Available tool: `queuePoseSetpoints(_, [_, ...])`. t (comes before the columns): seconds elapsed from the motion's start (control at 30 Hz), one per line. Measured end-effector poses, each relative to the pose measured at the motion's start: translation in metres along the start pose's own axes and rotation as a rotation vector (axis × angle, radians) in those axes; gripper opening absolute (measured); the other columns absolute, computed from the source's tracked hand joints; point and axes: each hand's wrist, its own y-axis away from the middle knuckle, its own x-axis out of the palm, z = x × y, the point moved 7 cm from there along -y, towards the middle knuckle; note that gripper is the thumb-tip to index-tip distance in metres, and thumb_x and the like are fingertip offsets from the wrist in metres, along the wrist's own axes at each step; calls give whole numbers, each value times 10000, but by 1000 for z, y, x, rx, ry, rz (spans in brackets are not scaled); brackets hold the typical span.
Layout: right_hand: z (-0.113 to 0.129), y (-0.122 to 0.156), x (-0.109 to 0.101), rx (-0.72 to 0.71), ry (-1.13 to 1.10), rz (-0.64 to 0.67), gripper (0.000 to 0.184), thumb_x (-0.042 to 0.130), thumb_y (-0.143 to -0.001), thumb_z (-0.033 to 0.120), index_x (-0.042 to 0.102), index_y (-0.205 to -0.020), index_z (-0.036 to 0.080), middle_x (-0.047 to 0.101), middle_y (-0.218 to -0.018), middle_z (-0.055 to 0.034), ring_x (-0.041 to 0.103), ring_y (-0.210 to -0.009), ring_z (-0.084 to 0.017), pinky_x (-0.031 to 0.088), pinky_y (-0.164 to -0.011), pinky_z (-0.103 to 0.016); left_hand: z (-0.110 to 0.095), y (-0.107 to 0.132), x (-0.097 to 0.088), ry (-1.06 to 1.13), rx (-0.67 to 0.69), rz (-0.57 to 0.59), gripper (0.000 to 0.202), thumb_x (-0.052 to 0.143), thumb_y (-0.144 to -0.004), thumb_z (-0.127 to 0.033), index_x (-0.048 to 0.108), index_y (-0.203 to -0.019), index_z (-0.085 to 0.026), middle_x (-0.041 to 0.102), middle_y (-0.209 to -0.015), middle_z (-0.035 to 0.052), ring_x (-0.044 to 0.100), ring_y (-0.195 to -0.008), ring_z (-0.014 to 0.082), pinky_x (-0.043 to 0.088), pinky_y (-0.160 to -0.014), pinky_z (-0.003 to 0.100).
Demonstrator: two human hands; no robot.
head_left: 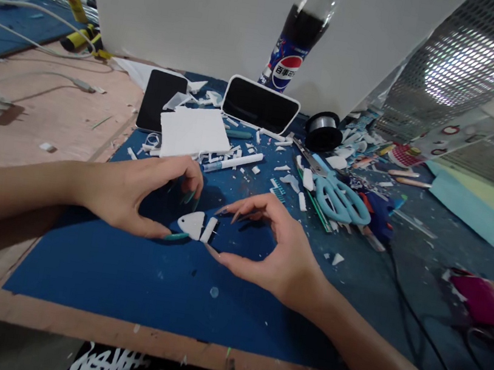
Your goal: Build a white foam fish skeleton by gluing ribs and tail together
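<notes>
- Head view, center of the frame: left hand (121,195) and right hand (285,261) are apart from each other, each with thumb and fingers curved and separated.
- Between their fingertips lies a white rounded-triangular piece (190,223), with a dark round dot near its narrow left end; left thumbnail is at its lower edge.
- Just right of it, a narrow white strip (208,230) stands slightly tilted, with a thin pin-like bit at its right side; right thumbnail is at its lower end. I cannot tell if either hand grips.
- Below the hands, a wide stretch of blue mat (123,278) reaches to the wooden table (64,141) edge at the bottom.
- Above the hands, a white marker (234,162) and a white square block (194,132) limit the room; to the right, blue-handled scissors (341,201).
- Upper middle: propped phone (261,107), bottle (287,62).
</notes>
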Motion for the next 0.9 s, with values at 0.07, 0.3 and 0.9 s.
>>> queuePoseSetpoints(0.07, [1,0,0,4,36,-11,403,759,-654,252,466,-929,222,626,-1052,-58,595,-921,-188,487,-767,-318,0,0,-1,-1,3,-3,451,681,-698,-270,396,-1046,-237,573,-1036,106,573,-945,265,516,-755,416])
queuePoseSetpoints(0.3, [1,3,1,12,80,-24,335,716,-682,246,473,-911,224,629,-1028,-61,593,-887,-195,486,-783,-351,-8,0,0,-26,38,-54,483,680,-697,-287,370,-1061,-224,510,-1087,133,517,-1001,268,482,-816,421])
queuePoseSetpoints(0.9, [7,5,2,-20,246,-30,294,698,-697,275,487,-900,242,619,-1072,-53,467,-1045,-265,407,-861,-454,-9,2,4,-38,28,-110,492,679,-700,-309,408,-1089,-180,516,-1110,149,525,-1014,258,478,-832,397])
